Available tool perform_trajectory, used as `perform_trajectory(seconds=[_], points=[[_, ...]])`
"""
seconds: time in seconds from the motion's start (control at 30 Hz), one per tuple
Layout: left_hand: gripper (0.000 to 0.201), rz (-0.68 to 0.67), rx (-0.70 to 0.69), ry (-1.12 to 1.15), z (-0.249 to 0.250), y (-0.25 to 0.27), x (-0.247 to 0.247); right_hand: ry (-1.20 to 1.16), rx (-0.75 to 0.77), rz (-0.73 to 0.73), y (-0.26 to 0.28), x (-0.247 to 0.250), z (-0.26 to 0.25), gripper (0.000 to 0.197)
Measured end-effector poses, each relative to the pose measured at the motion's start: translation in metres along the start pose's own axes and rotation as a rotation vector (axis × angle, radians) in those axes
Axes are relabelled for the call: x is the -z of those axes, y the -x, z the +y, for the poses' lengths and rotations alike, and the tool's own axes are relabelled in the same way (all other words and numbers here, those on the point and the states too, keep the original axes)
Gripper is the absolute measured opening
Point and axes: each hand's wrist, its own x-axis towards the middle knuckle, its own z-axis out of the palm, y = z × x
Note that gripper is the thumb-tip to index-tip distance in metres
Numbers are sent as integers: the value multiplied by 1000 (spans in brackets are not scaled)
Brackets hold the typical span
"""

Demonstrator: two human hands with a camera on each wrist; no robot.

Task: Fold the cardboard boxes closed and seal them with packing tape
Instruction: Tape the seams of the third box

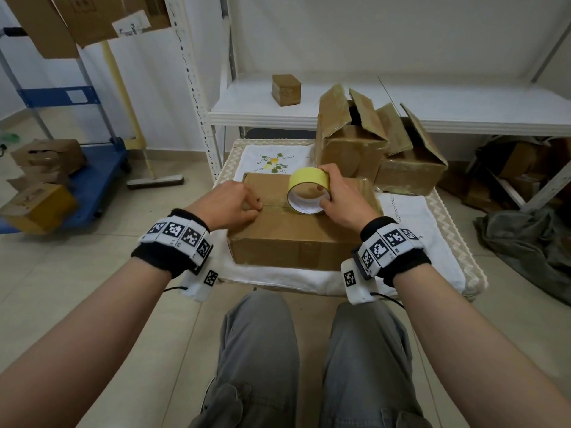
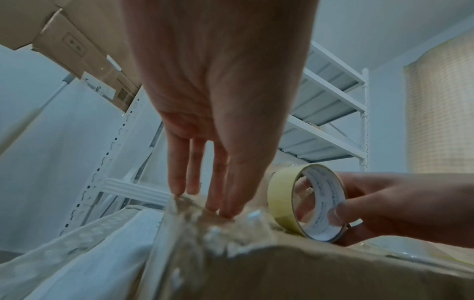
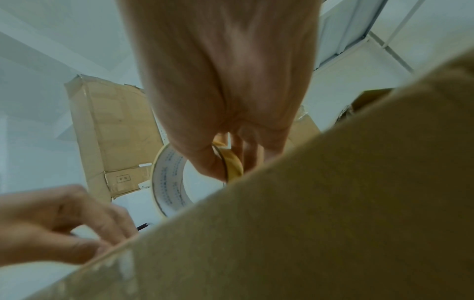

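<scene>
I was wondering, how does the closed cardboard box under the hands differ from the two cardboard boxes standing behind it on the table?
The closed brown cardboard box has its flaps folded flat; the two brown boxes behind have flaps standing up. The left hand presses on the near box and the right hand holds the yellow tape roll on it; nothing touches the rear pair. All are worn brown cardboard.

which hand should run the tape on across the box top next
Right, probably. The right hand already grips the tape roll standing on the closed box, while the left hand presses the tape end at the seam.
</scene>
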Motion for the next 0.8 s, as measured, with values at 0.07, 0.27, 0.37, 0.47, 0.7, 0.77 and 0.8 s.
perform_trajectory(seconds=[0.07,0.27,0.37,0.47,0.7,0.77,0.8], points=[[17,34,46,-8,7,-12,6,4,-7,-5,0,0,1,50],[10,35,84,85,18,-39,8,-13,3,-16,2,0,4,52],[15,51,98,147,22,-44,2,-17,6,-7,0,-1,7,52],[19,70,113,153,20,-47,-2,-13,-15,5,-3,-4,9,49],[10,6,75,63,19,-47,-1,170,-49,43,-8,-7,8,42],[11,6,57,69,21,-46,2,183,-52,67,-8,-5,7,41],[11,13,49,79,21,-46,2,186,-54,79,-8,-4,6,41]])
